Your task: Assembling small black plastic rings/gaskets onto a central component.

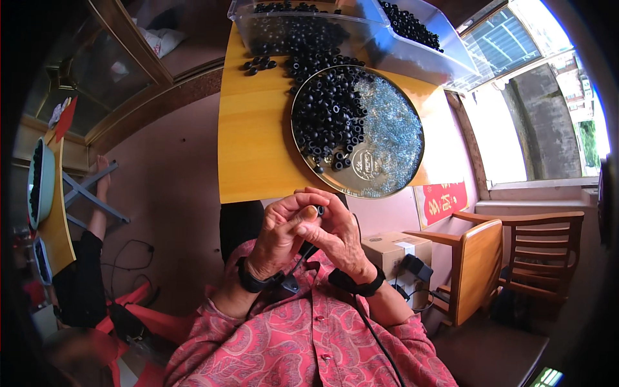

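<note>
My left hand [278, 231] and my right hand [335, 232] are pressed together just below the near edge of the yellow table [255, 142]. Between their fingertips sits a small black ring [320, 210], pinched by both hands. Just beyond them on the table lies a round metal tray [412, 169], with a heap of black rings [330, 119] on its left half and small clear bluish pieces [390, 132] on its right half. Both wrists wear black bands, and a black cable runs down over my pink patterned shirt.
Clear plastic bins [303, 29] holding more black rings stand at the table's far end, with loose rings [258, 63] beside them. A wooden chair [480, 271] and a cardboard box [394, 253] are at my right. Another person's leg [97, 213] is at the left.
</note>
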Available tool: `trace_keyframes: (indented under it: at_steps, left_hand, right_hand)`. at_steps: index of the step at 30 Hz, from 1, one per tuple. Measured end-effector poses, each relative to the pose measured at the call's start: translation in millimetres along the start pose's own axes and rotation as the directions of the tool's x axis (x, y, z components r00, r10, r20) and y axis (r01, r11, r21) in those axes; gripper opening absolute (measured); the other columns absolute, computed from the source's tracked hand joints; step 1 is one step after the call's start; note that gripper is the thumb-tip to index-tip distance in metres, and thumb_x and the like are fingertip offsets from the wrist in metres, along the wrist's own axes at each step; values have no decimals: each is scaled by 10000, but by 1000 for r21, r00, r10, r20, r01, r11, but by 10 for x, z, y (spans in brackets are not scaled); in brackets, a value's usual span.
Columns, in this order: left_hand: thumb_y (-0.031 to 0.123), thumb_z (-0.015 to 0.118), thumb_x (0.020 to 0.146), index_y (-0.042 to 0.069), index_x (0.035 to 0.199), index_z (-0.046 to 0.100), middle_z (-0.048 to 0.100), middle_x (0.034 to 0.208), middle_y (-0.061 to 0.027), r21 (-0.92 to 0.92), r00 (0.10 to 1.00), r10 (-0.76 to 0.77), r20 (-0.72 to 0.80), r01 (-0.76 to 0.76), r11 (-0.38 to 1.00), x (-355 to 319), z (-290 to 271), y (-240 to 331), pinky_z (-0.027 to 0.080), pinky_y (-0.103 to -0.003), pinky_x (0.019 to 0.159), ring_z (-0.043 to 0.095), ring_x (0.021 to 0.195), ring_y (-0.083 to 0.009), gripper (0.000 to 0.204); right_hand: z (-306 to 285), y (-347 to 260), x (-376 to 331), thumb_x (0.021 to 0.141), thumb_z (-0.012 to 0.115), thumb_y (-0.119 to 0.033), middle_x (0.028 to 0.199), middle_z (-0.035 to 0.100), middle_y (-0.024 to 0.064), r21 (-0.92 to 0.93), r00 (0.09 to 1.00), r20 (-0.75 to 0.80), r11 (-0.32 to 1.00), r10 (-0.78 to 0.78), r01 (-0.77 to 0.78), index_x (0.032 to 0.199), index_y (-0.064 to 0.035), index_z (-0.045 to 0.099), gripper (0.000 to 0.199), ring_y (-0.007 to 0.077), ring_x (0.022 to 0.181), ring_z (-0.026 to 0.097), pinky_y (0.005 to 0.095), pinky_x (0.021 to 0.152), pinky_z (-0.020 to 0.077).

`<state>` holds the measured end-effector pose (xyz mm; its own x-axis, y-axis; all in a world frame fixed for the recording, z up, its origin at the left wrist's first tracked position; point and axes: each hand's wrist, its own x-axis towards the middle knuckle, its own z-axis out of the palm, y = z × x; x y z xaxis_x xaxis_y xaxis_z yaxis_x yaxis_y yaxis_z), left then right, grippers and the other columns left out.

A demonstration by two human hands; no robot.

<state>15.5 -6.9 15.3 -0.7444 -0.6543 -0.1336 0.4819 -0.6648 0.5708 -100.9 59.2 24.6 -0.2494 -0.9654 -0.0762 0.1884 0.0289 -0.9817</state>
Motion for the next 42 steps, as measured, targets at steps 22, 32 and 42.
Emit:
trace_keyframes:
  at_steps: [22, 32, 42]
  left_hand:
    - [125, 578, 946, -26, 1193, 572, 642, 1012, -90, 7, 994, 53, 94, -54, 999, -16, 106, 25, 477, -207, 719, 537, 774, -64, 290]
    - [73, 609, 907, -53, 1164, 590, 494, 775, 50, -31, 992, 98, 80, -96, 995, 13, 38, -118, 449, -204, 712, 475, 729, -59, 287]
    - [136, 565, 955, -27, 1167, 603, 589, 889, -43, -94, 991, 100, 87, -92, 991, 46, -15, -29, 479, -224, 725, 493, 737, -71, 270]
  right_hand:
    - [14, -276, -52, 794, 748, -214, 834, 532, -12, -56, 999, -14, 998, -29, 29, 1345, 21, 391, 697, 39, 709, 480, 192, 638, 400]
    - [21, -112, -22, 776, 799, -250, 690, 488, -37, -130, 995, -96, 991, 19, -31, 1196, 8, 514, 569, 24, 613, 405, 190, 542, 344]
    - [48, -107, 30, 783, 796, -202, 829, 535, -15, -140, 999, -50, 990, 7, -14, 1318, 0, 443, 672, 42, 721, 475, 214, 664, 433]
